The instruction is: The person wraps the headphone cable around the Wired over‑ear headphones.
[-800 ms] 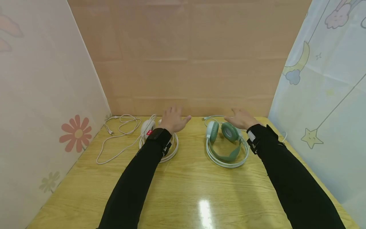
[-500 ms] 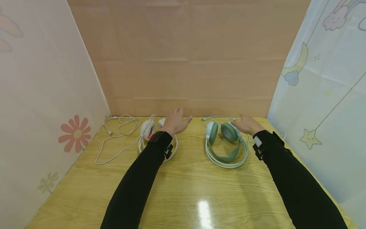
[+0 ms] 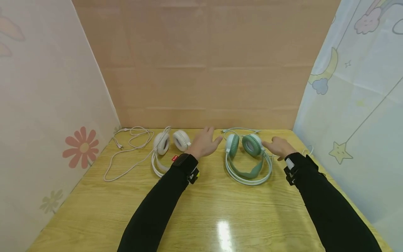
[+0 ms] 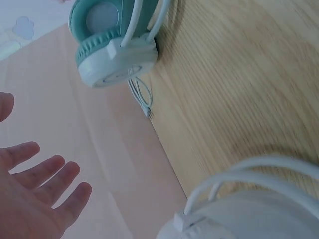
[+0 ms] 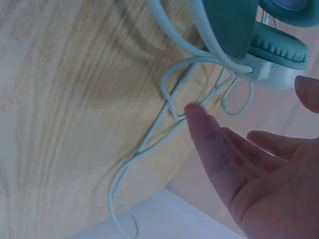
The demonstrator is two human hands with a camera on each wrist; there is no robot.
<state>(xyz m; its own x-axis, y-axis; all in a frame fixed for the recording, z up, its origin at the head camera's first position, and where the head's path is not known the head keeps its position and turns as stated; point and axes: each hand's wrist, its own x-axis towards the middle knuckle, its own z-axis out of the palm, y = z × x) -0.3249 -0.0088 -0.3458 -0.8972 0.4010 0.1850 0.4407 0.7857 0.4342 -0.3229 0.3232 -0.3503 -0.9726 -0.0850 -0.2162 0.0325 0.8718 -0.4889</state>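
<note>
White headphones (image 3: 181,140) lie at the left of the table, ear cups toward the back wall; my left forearm hides part of their headband. My left hand (image 3: 204,143) hovers just right of them, fingers spread and holding nothing. In the left wrist view that hand (image 4: 40,189) shows loosely spread fingers. Green and white headphones (image 3: 252,146) lie right of centre with the headband toward me. Close by their right ear cup is my right hand (image 3: 280,147), thumb pointing at the cup. The right wrist view shows its fingers (image 5: 214,144) slightly bent near the pale green cable (image 5: 149,134).
A thin white cable (image 3: 138,150) runs loosely across the left of the wooden table (image 3: 201,217). Behind stands a brown wall (image 3: 204,70), with printed white cloth at the left (image 3: 47,87) and right (image 3: 362,112). The green headphones' plug (image 4: 147,110) lies by the back edge.
My left hand has moved right, off the white headphones, uncovering their right ear cup. My right hand has come down and right, from behind the green headphones to beside their right cup.
</note>
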